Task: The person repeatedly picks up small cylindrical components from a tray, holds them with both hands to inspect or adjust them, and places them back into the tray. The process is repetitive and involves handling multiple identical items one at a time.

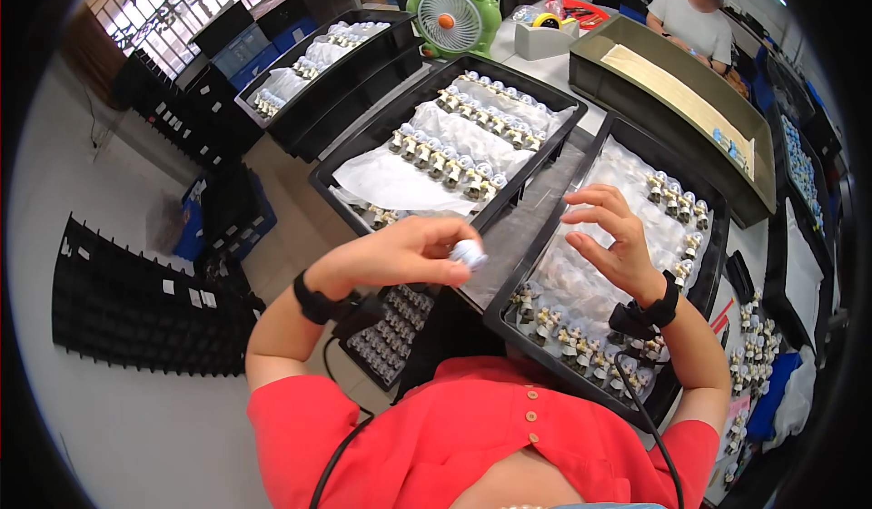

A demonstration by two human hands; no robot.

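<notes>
Between the thumb and fingers of my left hand (397, 249) is a small white and pale-blue rounded piece, like a figurine head (470, 255). This hand is by the near edge of a black tray (538, 169) with rows of small figurines (451, 164) on white sheets. My right hand (619, 237) is raised over a second black tray (718, 259), fingers apart and curved, with nothing visible in them. Translucent wrapping (581, 282) lines that tray, and figurines (568, 341) stand along its near side and its right side. Black bands circle both wrists.
Another black tray (341, 100) of figurines stands far left, near a green fan (454, 19). An olive bin (672, 69) is far right, with a person (695, 19) behind it. More figurines (754, 350) lie at right. Cables hang by both forearms.
</notes>
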